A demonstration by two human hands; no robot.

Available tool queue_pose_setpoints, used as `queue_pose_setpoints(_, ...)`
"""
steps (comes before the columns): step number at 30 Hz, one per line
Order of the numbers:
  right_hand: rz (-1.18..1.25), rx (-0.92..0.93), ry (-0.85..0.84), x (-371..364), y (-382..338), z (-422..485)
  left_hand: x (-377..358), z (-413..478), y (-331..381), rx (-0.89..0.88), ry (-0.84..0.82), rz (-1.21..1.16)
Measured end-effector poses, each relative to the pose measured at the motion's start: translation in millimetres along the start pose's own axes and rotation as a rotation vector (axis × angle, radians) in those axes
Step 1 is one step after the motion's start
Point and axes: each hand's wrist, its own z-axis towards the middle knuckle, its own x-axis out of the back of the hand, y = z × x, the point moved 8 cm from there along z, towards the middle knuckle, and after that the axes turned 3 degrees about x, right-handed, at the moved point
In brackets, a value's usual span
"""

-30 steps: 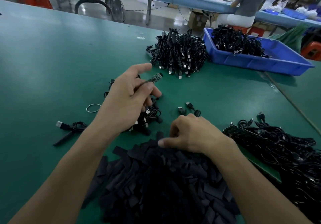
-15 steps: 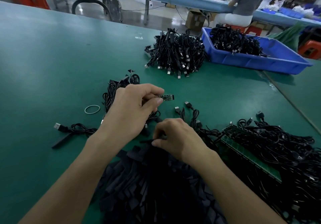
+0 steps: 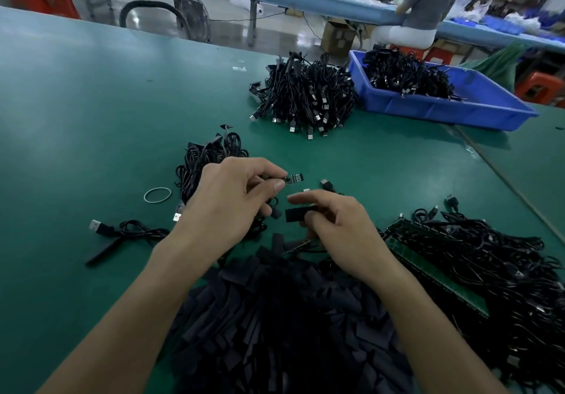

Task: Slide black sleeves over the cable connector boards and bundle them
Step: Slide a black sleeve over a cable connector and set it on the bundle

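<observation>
Sleeve pile (image 3: 275, 317): a large heap of loose black sleeves lies on the table (image 3: 76, 103) nearest the person, between the forearms.
Unsleeved stock: a tangle of black cables (image 3: 495, 274) lies to the right, over a green strip (image 3: 440, 280).
Right hand (image 3: 345, 231): fingers curled, thumb and fingers holding one black sleeve (image 3: 298, 213) clear of the pile. The sleeve's free end points left.
Left hand (image 3: 227, 204): thumb and forefinger pinch the connector board (image 3: 294, 178) at its cable end. The bare board sticks out to the right.
Board to sleeve: near, not touching. The board sits just beyond the sleeve and is not lined up with its mouth.
Step in hand: judged as alignment before insertion, with no sleeve on the board yet.
Rubber band (image 3: 157, 194): lies loose on the table, left of the hands.
Cable coil (image 3: 211, 155): lies behind the left hand. Its cable probably runs to the board, though the link is hidden.
Bundled heap (image 3: 305, 96): further back, beside a blue bin (image 3: 443, 112) holding more cables.
Risk 1: the sleeve looks flat, so a board corner could catch the closed mouth and buckle it.
Risk 2: the pinch is narrow, so push force could twist the board or strain its cable joint.
Risk 3: drag from the coil could pull the board off line.
</observation>
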Motion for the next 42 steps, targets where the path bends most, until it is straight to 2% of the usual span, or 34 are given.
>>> queue_pose_setpoints(5,0.091,-0.025,0.126,11.7,5.8,-3.1,-2.9,-0.2,-3.2,0.02,-0.001,0.012)
queue_pose_setpoints(16,0.297,0.088,0.318,30.3,-9.4,-9.1,-6.9,-0.4,2.5,-0.006,-0.073,0.033)
queue_pose_setpoints(35,0.206,0.117,0.35,33.2,-17.2,-12.6,-12.8,-2.7,12.9,-0.047,-0.099,0.014)
queue_pose_setpoints(42,0.19,0.083,0.247,33.4,-10.8,-5.6,-13.9,-2.5,9.1,-0.048,-0.149,-0.001)
